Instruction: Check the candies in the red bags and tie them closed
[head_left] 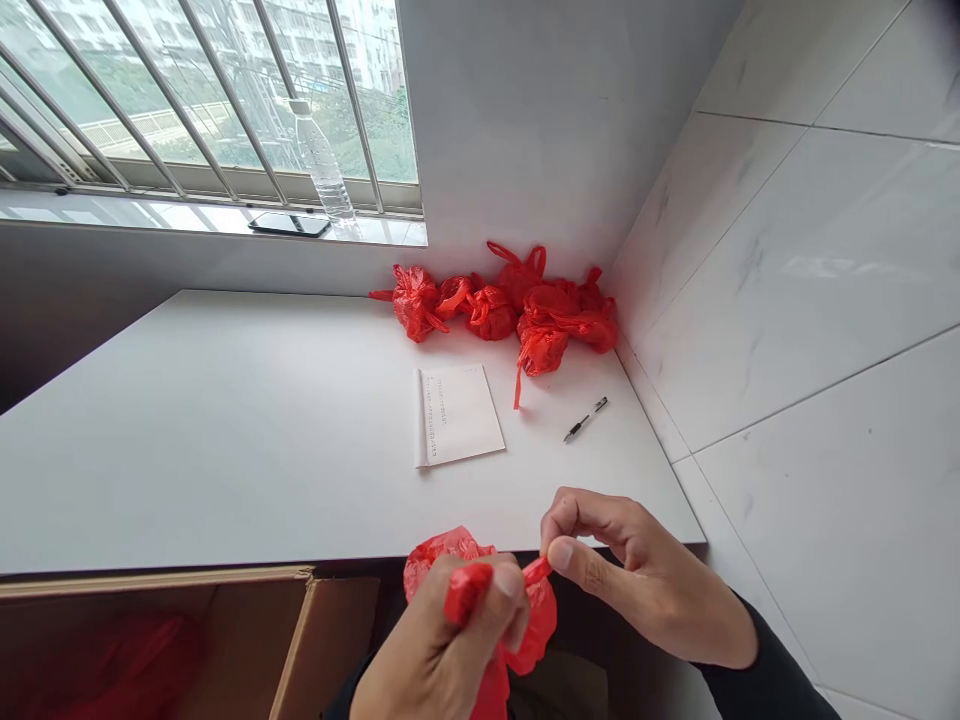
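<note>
Just off the table's front edge, my left hand (pixel 457 630) is closed around the gathered part of a red plastic bag (pixel 442 546). A short bunched end of the bag sticks up above that thumb. To its right, my right hand (pixel 637 570) pinches a twisted strip of the same bag between thumb and forefinger, and the strip runs tight between both hands. The bag's body hangs loosely behind and below my left hand. What is inside it, if anything, cannot be seen.
Several knotted red bags (pixel 551 310) lie against the wall on the white table (pixel 225 430). Nearer are a notepad (pixel 461 415) and a pen (pixel 586 420). A cardboard box (pixel 292 640) with red plastic inside stands lower left. A bottle (pixel 324 165) and phone (pixel 289 224) rest on the sill.
</note>
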